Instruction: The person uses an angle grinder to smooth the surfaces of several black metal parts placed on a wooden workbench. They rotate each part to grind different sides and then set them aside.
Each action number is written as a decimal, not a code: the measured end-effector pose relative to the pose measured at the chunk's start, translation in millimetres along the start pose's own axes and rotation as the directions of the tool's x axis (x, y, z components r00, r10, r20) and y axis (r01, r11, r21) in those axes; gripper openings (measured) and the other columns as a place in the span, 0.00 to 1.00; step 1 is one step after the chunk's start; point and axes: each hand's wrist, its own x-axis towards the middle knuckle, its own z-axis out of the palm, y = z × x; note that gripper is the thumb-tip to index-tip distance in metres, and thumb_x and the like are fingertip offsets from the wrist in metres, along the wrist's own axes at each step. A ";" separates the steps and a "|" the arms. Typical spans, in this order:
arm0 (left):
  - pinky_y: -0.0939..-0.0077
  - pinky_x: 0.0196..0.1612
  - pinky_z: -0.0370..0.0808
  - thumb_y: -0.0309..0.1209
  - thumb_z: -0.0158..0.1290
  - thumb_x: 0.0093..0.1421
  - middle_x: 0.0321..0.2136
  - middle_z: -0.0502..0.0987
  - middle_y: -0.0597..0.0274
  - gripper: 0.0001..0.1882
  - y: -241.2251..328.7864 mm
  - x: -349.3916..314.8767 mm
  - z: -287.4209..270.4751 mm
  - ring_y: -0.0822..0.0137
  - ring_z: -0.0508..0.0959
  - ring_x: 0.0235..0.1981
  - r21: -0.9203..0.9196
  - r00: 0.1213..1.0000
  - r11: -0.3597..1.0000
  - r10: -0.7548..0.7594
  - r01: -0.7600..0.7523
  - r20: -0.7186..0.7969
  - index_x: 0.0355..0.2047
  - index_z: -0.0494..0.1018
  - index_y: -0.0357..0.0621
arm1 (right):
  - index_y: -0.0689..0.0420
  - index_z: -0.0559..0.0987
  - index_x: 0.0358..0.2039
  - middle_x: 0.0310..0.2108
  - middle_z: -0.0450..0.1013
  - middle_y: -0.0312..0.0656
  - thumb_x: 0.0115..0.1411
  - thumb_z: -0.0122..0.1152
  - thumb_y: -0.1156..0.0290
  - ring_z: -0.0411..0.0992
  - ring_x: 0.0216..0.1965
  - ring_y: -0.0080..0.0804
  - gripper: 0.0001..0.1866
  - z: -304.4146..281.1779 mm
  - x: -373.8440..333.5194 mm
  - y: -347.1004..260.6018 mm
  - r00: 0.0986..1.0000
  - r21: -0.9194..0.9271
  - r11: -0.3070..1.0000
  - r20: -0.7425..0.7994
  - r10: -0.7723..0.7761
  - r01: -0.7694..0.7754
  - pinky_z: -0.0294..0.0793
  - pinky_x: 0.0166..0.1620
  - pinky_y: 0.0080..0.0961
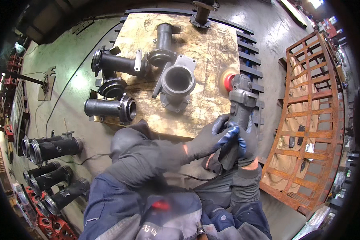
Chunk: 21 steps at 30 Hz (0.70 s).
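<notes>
An angle grinder [240, 102] with a grey body and a red disc [229, 82] lies at the right part of the worktable, its head pointing away from me. My right hand [248, 144], in a dark glove with blue fingers, is wrapped round the grinder's body. From the left, my left hand [207, 141] reaches across in a matching glove, its fingers closed against the same body. Left of the disc stands a grey metal pipe fitting [179, 86] with its round mouth facing up and a flange plate; neither hand touches it.
More black flanged pipes [108, 108] sit along the worktable's [148, 86] left and far side. Several others [54, 150] stand on the floor at left. A rusty metal rack [308, 152] stands at right. A dark cable [192, 177] runs below the grinder.
</notes>
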 end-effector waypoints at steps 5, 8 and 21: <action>0.71 0.51 0.72 0.46 0.58 0.63 0.45 0.78 0.53 0.28 -6.0 13.9 4.7 0.68 0.76 0.47 -0.098 0.986 0.995 -0.035 0.019 -0.160 0.54 0.69 0.34 | 0.60 0.63 0.61 0.44 0.71 0.39 0.52 0.58 0.85 0.71 0.41 0.23 0.34 -19.7 10.2 28.5 0.999 -0.193 0.981 -0.022 -0.028 0.023 0.74 0.44 0.20; 0.75 0.48 0.73 0.41 0.57 0.66 0.44 0.76 0.61 0.24 -8.1 15.3 2.1 0.74 0.75 0.45 -0.281 0.975 0.959 -0.043 -0.021 -0.220 0.54 0.69 0.38 | 0.60 0.65 0.60 0.46 0.69 0.36 0.50 0.59 0.80 0.68 0.46 0.24 0.34 2.6 16.6 16.1 0.999 -0.279 0.960 0.042 0.031 -0.018 0.70 0.51 0.23; 0.73 0.43 0.73 0.45 0.54 0.67 0.37 0.79 0.60 0.21 31.5 22.2 -30.1 0.71 0.77 0.39 -0.323 0.881 0.938 -0.047 -0.122 -0.470 0.47 0.75 0.38 | 0.59 0.68 0.54 0.41 0.69 0.35 0.56 0.56 0.74 0.68 0.43 0.22 0.23 67.5 57.5 -22.6 0.952 -0.689 0.694 0.306 0.016 0.210 0.71 0.48 0.21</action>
